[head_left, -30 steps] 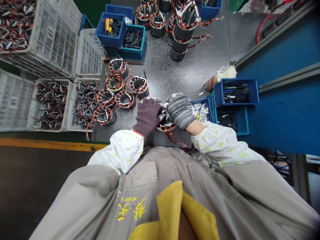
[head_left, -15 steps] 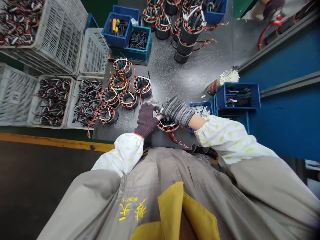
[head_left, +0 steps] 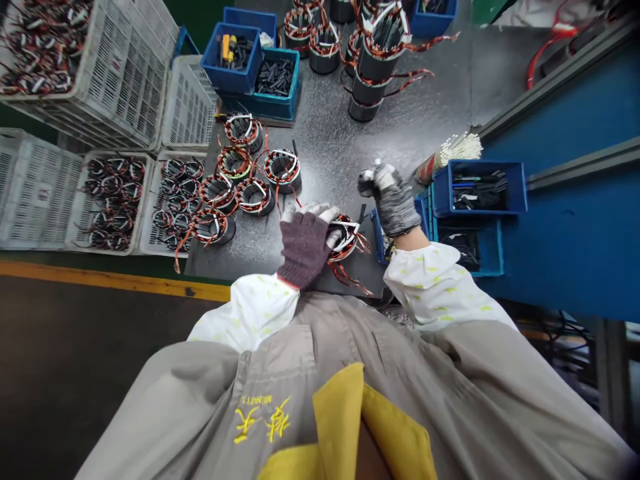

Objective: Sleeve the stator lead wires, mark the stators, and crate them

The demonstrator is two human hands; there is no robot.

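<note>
A motor stator [head_left: 345, 248] with copper-orange windings, white lacing and a black sleeve sticking up stands at the table's near edge. My left hand [head_left: 305, 243], in a dark maroon glove with pale fingertips, grips its left side, thumb on the rim and fingers along the far side. My right hand [head_left: 393, 197], in a grey striped glove, is raised to the right of the stator, apart from it. Its fingers are curled together; whatever may be between them cannot be made out. Orange lead wires [head_left: 347, 280] trail from the stator towards my body.
Several wound stators [head_left: 253, 195] stand on the left of the table [head_left: 325, 147]; stacked stators [head_left: 367, 87] are farther back. Blue bins [head_left: 480, 190] and a bundle of white sticks [head_left: 457, 152] lie right. Filled crates [head_left: 107, 200] stand left, a blue bin [head_left: 233, 57] behind.
My right hand has left the stator and moved right and away from me, its fingers curled. My left hand has shifted slightly right onto the stator's side, leaving more of the ring visible.
</note>
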